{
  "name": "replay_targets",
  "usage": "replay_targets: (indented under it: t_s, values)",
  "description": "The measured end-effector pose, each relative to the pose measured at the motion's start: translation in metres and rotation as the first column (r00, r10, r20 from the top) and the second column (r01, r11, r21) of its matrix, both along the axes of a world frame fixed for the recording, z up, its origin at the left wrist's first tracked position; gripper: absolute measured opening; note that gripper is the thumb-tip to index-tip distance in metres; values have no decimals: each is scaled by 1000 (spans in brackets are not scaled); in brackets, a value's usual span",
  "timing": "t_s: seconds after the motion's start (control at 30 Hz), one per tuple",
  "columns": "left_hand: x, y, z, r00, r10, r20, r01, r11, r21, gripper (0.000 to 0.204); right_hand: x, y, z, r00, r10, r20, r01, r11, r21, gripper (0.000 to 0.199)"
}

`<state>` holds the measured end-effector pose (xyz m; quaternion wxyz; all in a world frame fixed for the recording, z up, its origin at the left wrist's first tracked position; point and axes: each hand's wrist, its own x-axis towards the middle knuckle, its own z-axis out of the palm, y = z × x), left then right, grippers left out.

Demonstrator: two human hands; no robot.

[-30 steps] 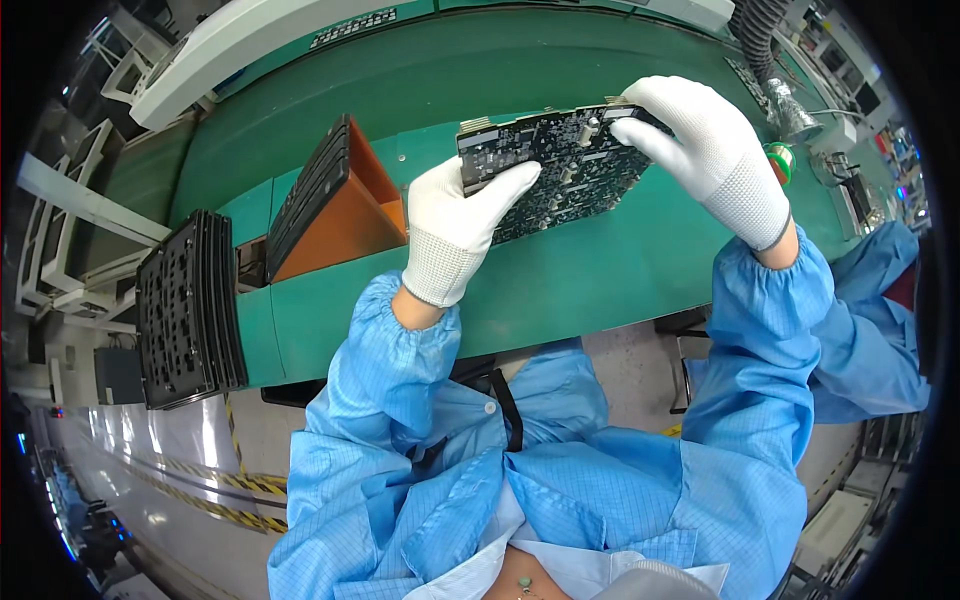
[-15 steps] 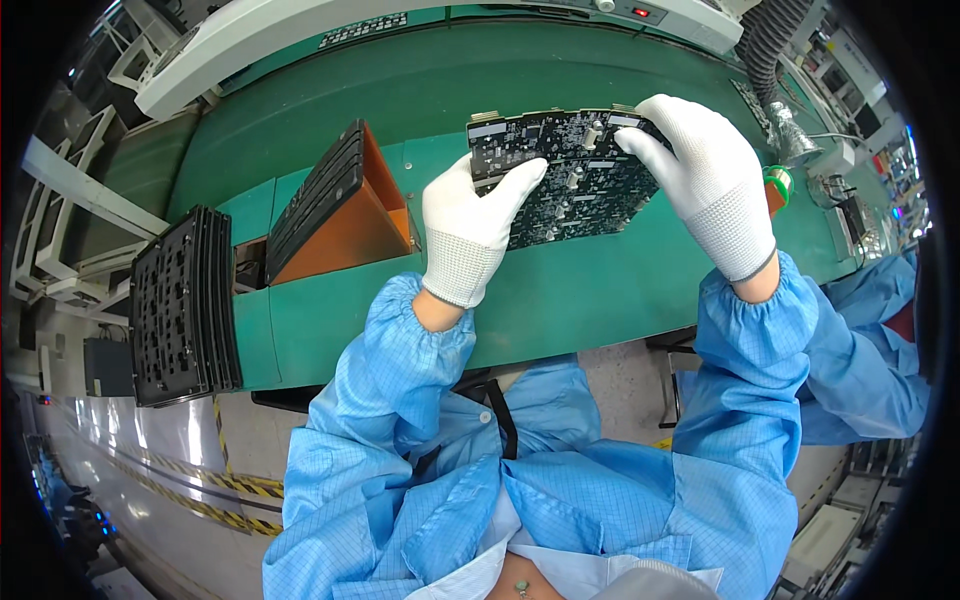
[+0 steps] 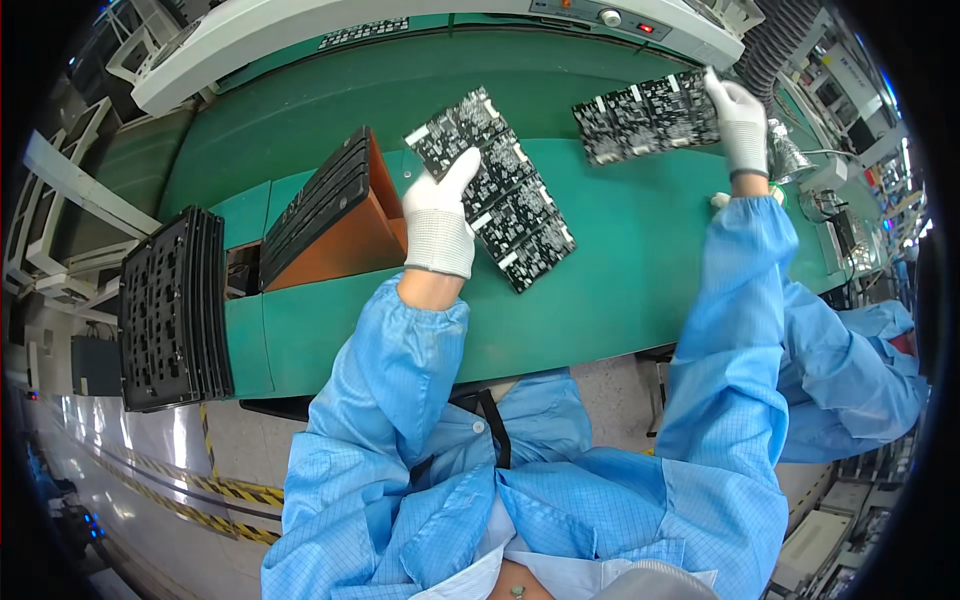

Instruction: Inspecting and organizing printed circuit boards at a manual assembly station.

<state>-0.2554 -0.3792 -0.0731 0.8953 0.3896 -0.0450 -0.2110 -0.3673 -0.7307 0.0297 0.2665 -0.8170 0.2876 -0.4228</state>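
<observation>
A workshop floor of glossy grey is bordered by black-and-yellow tape, and above it a smooth green tabletop (image 3: 610,300) is spread, its near edge curved by the lens. Its far side is bounded by a darker green band (image 3: 300,95), overhung by a long white housing (image 3: 330,28). Past the left edge, a stack of black trays (image 3: 165,310), rigid and pierced with cut-outs, is stood on end; just inside that edge, a wedge-shaped orange stand (image 3: 335,250) is seen, black ribbed panels laid against its slope. And now the boards: two are held well apart, so separation can be judged done, while release is not, neither having been let go. The left board (image 3: 515,205) is slanted over the tabletop's middle, gripped near its left side by the gloved left hand (image 3: 443,205), thumb pressed across its face, fingers hidden behind. The right board (image 3: 650,118) is held toward the far edge, its right end pinched by the right hand (image 3: 738,105), slightly blurred; whether the surface is touched cannot be told. Both are flat, black, stiff-looking, crowded with silvery parts and edged with small white blocks.
</observation>
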Motion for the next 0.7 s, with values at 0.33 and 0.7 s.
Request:
replay_targets:
  t_s: [0.33,0.7]
  values:
    - [19,-2,-48,894,-366,-258,334,929,-159,21,81,-4,-143,752,-57,656,-619,280,734,30]
    - [21,0,-36,894,-389,-222,297,885,-358,31,-2,77,-93,601,796,-68,-500,441,745,43]
